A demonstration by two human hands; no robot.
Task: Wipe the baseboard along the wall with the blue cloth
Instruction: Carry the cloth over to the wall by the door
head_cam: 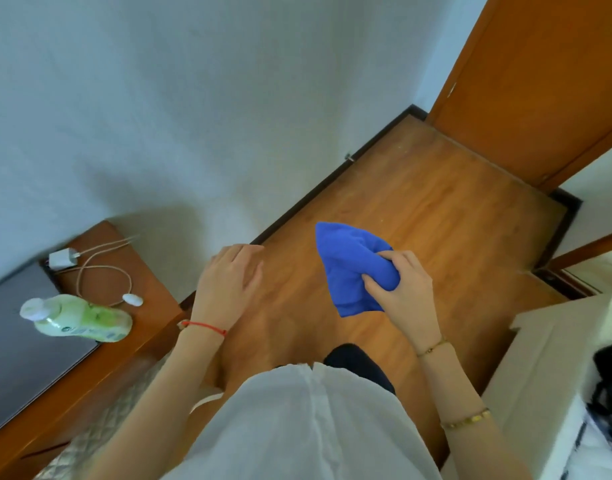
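You stood looking down over your white top at a wooden floor. Your right hand, at about 4 o'clock from the centre of the view, was clenched around a bunched blue cloth, thumb and fingers pinching its lower part while the rest fanned up and out toward 11 o'clock from the hand. The cloth hung in the air above the floor, apart from the wall. Your left hand, at about 8 o'clock, held nothing, its fingers loosely curled and a red string round the wrist. At 9 o'clock sat a wooden bedside table carrying a green bottle lying on its side, a white charger and its looped cable. At 4 o'clock stood a pale box-like piece. Farther off, the dark baseboard ran along the foot of the white wall from near your left hand toward 1 o'clock, ending at a wooden door.
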